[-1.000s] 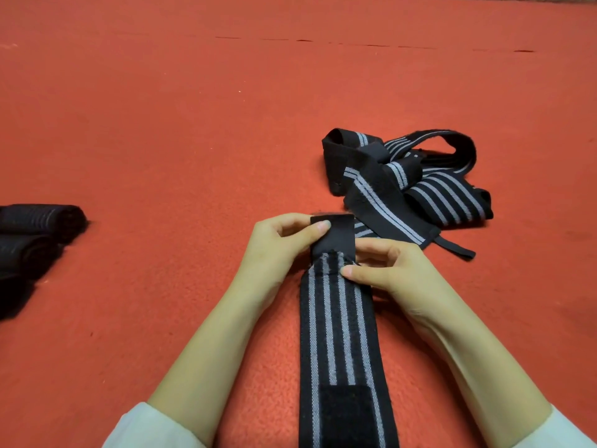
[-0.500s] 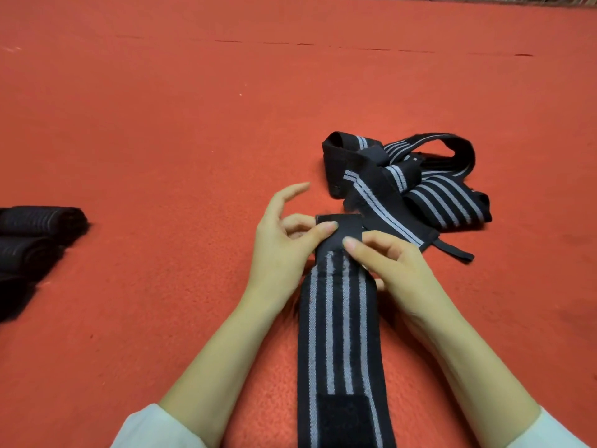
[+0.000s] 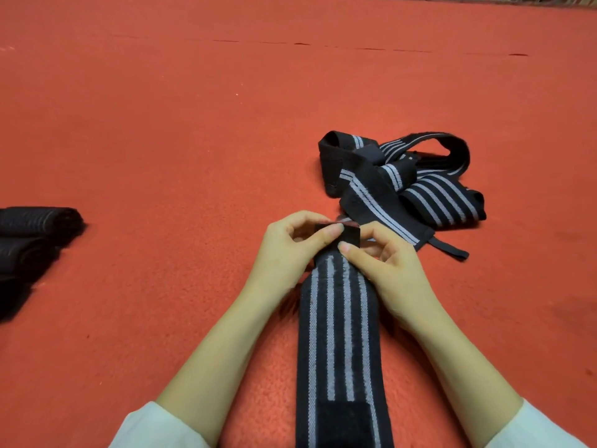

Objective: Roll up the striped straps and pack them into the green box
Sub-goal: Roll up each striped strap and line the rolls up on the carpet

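Both hands have curled in since a moment ago, and the black tip of the striped strap (image 3: 336, 334) is now bent up. The left hand (image 3: 287, 253) pinches that tip, and the right hand (image 3: 391, 276) pinches it from the other side. The strap lies flat from the bottom middle of the frame up to the hands. A heap of loose straps (image 3: 407, 185) sits right of the middle. Some rolled straps (image 3: 35, 227) rest at the left edge on the red floor (image 3: 161, 140).
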The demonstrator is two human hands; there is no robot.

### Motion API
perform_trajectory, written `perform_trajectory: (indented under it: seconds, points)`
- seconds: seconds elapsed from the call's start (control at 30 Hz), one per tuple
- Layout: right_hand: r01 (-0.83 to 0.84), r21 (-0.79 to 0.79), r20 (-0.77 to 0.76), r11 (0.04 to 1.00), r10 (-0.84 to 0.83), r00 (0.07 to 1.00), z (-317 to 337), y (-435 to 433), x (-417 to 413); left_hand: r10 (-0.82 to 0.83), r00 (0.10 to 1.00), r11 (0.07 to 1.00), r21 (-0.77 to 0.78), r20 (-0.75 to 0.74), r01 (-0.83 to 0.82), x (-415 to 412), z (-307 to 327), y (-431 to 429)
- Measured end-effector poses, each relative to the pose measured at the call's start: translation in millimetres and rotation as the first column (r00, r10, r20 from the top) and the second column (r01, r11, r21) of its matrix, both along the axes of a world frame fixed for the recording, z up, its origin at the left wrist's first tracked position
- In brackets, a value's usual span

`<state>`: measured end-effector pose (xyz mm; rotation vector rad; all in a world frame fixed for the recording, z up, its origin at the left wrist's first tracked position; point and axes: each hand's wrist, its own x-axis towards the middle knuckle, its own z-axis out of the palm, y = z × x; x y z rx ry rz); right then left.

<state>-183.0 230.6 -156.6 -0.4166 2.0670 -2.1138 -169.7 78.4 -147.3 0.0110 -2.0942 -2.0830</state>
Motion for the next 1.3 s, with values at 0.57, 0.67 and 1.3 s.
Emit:
perform_trajectory:
  seconds: [0.57, 0.67, 1.3]
  points:
    - [-0.124, -0.058, 0.261, 0.991, 0.135, 0.956, -3, 5, -3, -0.165, 0.978, 0.954, -0.272, -0.127, 0.125, -2, -10, -10]
    - [-0.121, -0.099, 0.256, 0.988, 0.143, 0.956, -4, 7, -5, -0.262, 0.958, 0.929, -0.3, -0.12, 0.217, 1, -6, -10]
    - [-0.149, -0.057, 0.147, 0.987, 0.156, 0.977, -7, 5, -5, -0.166, 0.986, 0.867, -0.479, -0.018, 0.137, -1, -16, -6]
